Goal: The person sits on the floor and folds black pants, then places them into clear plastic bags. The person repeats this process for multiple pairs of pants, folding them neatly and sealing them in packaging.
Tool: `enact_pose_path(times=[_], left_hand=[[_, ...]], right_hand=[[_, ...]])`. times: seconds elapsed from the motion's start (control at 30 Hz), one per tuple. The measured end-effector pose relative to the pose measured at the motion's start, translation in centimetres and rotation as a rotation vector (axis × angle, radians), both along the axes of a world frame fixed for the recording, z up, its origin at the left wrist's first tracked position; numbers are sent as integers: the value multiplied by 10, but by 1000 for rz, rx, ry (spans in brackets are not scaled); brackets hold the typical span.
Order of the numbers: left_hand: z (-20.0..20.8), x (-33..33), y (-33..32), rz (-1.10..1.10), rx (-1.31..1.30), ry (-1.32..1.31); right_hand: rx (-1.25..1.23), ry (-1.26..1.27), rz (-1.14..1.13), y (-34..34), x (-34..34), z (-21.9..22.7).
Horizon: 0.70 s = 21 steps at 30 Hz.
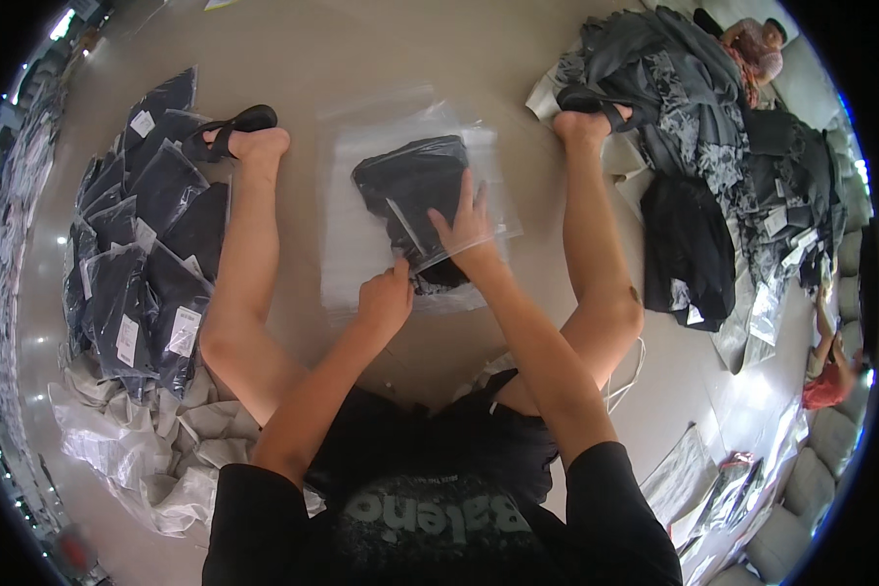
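A folded black garment [415, 171] lies between my legs, partly inside a transparent plastic bag [425, 256] whose edge crosses my right wrist. My right hand [467, 217] reaches under the film, its fingers spread flat on the dark cloth. With fingers curled, my left hand [388, 296] pinches the bag's edge at the near left corner. Beneath them is a stack of flat transparent bags [340, 234]. Part of the garment's near end is hidden by the film and my right wrist.
Packed dark garments [151, 264] pile up by my left leg, with crumpled pale plastic [156, 449] nearer me. On the right are a heap of grey and black garments [654, 88] and a black bundle [689, 249]. Two other people [757, 47] are at the far right.
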<state>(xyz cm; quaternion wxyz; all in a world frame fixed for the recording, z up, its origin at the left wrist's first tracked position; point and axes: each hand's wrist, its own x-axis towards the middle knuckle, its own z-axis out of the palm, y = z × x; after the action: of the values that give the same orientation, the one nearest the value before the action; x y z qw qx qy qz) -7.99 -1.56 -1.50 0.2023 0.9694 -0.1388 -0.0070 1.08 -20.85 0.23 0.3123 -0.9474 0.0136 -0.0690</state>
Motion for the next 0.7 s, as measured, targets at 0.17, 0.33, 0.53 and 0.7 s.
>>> enact_pose_path(times=[0.17, 0.33, 0.53, 0.7], left_hand=[[-3, -14, 4, 23, 22, 89], [-6, -26, 1, -91, 23, 49], [-16, -34, 14, -161, 46, 42], [-19, -29, 3, 42, 38, 44]], right_hand=[[-634, -139, 205, 1, -37, -5], [-486, -180, 445, 31, -66, -34], [-356, -202, 411, 22, -39, -44], [-262, -289, 383, 8, -48, -40]])
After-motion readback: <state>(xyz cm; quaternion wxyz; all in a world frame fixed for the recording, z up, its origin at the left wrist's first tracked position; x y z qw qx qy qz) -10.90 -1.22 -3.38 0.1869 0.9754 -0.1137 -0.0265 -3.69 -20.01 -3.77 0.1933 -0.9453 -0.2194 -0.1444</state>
